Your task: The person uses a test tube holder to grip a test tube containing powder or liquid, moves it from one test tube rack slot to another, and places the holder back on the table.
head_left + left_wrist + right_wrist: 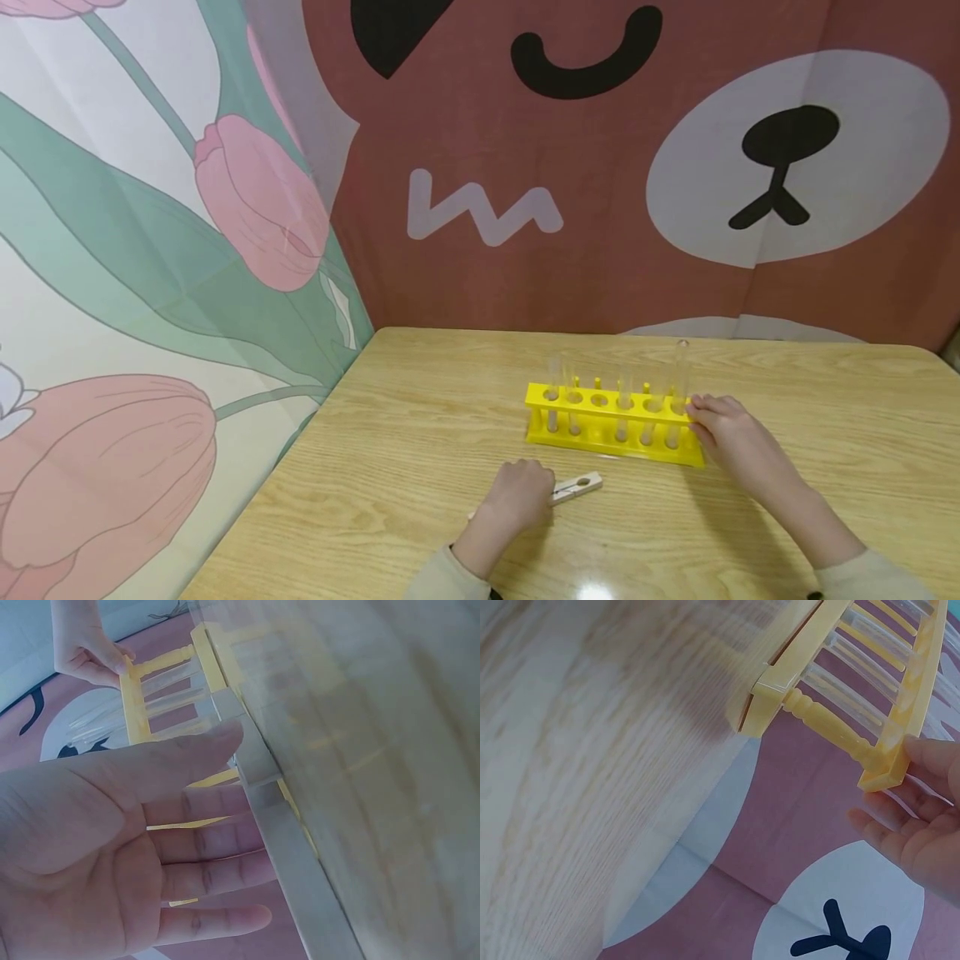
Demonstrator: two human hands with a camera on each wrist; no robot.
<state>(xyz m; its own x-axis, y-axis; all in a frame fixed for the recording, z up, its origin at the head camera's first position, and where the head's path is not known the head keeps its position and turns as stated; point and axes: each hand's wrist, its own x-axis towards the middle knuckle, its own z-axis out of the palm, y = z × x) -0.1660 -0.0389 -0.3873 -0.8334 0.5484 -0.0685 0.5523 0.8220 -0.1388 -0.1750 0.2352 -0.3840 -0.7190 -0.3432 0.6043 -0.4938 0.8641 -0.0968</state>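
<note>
A yellow test tube rack [615,450] stands on the table, holding several clear test tubes [625,390]; the rightmost rises highest. At the rack's right end, my right hand [738,437] grips the top bar, with the thumb on it in the right wrist view and fingers at its end. Nearer the front, my left hand [517,496] holds a pale wooden test tube clamp [577,487] low over the table. In the left wrist view the thumb presses on the clamp [262,761], and the fingers pass behind it, partly hidden.
The light wood-grain table [375,500] runs back to a hanging cloth [480,283] with a brown bear print. A tulip-patterned cloth [150,317] hangs along the left side. Short yellow pegs [647,387] stick up along the rack's back.
</note>
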